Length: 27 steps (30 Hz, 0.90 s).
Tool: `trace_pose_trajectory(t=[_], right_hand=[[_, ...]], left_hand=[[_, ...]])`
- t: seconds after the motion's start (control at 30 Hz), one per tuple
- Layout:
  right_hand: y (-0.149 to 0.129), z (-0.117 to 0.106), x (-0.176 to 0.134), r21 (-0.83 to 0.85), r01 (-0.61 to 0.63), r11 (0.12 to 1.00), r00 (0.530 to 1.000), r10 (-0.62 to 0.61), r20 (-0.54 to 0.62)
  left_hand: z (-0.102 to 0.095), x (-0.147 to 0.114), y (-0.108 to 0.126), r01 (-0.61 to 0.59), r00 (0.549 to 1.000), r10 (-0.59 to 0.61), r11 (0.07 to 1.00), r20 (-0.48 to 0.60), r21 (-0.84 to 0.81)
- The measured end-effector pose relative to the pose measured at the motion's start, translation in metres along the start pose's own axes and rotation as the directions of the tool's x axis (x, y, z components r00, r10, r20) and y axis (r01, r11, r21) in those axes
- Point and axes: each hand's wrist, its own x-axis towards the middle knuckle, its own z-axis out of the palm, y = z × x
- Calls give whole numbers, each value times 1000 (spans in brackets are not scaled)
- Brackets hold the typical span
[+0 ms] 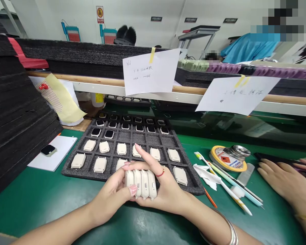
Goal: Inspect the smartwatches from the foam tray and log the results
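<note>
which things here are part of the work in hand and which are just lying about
Seemingly part of it:
- four pale watch cases, held in a row between both hands
- black foam tray, with similar cases in its compartments

Seemingly just lying about:
- toothbrush
- crumpled tissue
- orange stick
- white pad, a dark-screened watch on it

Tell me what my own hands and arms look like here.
Your left hand and left forearm are bare, with no glove, sleeve or jewellery showing. Your right hand is ungloved too, with a thin red band around a finger, and silvery bangles on the bare right forearm.
</note>
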Motion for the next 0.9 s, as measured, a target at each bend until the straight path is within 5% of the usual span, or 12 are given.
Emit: trace_pose_trajectory(t=[0.63,0.9], right_hand=[[4,6,-2,-178,97,979,995,-88,56],[2,7,-1,-282,141,949,989,-123,79]], left_hand=[[3,1,-5,10,993,19,972,-120,234],[3,4,-4,-17,998,29,982,-59,187]])
